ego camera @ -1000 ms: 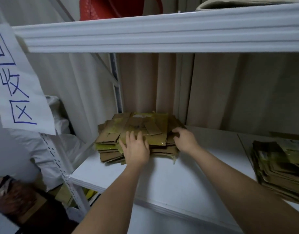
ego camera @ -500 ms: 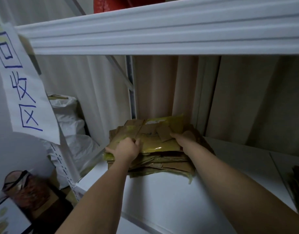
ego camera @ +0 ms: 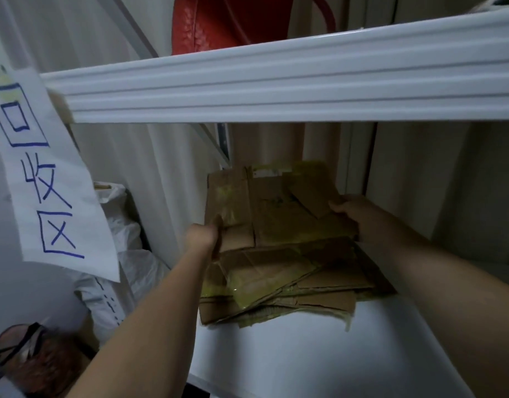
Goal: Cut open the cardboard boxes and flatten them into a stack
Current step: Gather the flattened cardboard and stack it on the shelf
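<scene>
Both hands are on one flattened brown cardboard sheet patched with yellowish tape [ego camera: 279, 208], tilted up at its far edge at centre frame, above the pile of flattened brown cardboard pieces [ego camera: 290, 285] that lies on the white shelf board [ego camera: 305, 363] in the lower middle. The left hand [ego camera: 203, 235] is closed on the sheet's left edge, thumb on top; the right hand [ego camera: 354, 214] pinches its right edge, with the lower fingers hidden behind the cardboard. The sheet's near edge appears to touch or nearly touch the pile; I cannot tell which.

Whether the sheet is being laid on or lifted off cannot be read from this moment. Either way, the step in hand seems to be squaring the stack. To do it well, I would keep both grips level so the sheet stays flat, line its left edge with the pile's left side, lower the near edge first, then press the middle down so the taped flaps do not spring up. Loose flaps stick out at the pile's lower right and could catch. The thick white shelf beam [ego camera: 276, 81] across the upper frame leaves limited headroom, so the tilt should stay shallow.
</scene>
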